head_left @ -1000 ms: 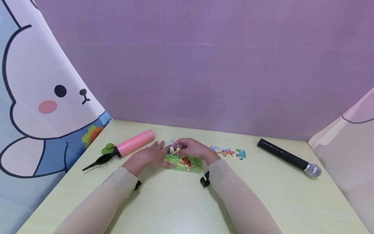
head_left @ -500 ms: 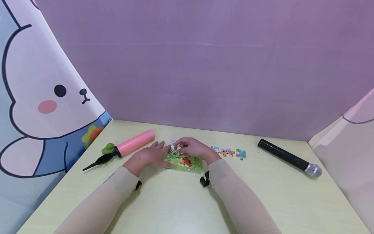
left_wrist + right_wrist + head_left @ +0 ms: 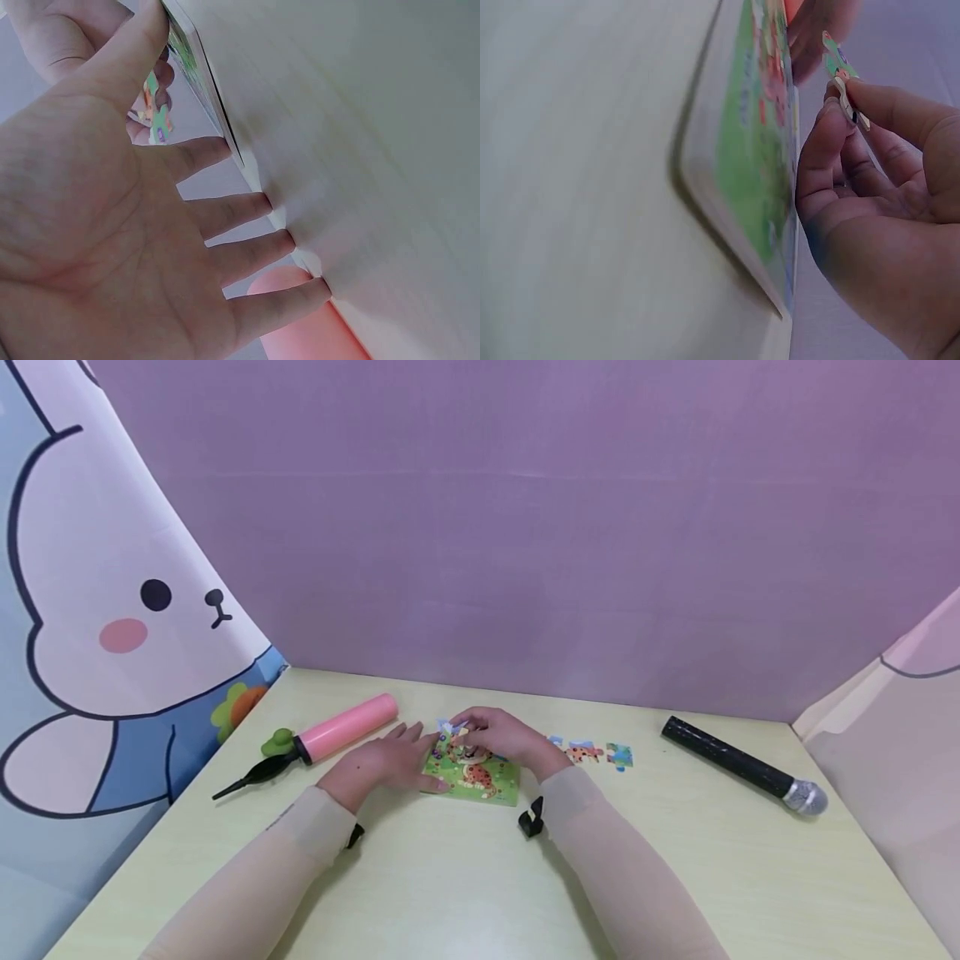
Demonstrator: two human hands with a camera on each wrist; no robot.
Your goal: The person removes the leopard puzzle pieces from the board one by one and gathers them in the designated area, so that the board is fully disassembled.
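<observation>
A green puzzle board (image 3: 468,787) with a spotted cartoon animal lies flat on the table. My left hand (image 3: 384,766) rests at its left side, fingers straight and spread with the tips on the table, the thumb at the board's edge. Over the board's upper part, my right hand (image 3: 501,735) pinches a small puzzle piece (image 3: 844,75) between thumb and fingertips. In the right wrist view that piece is tilted and held clear of the board. The left wrist view shows the same puzzle piece (image 3: 159,120) beyond the left palm. The right fingers hide part of the board's top.
Loose puzzle pieces (image 3: 582,752) lie to the right of the right hand. A pink pump (image 3: 348,727) with a black nozzle sits at left, with a green object (image 3: 278,742) behind it. A black microphone (image 3: 727,762) lies at far right. A purple backdrop (image 3: 525,543) borders the table.
The right hand has shifted slightly up and to the right with the puzzle piece, uncovering more of the board's picture. The left hand has stayed in place.
</observation>
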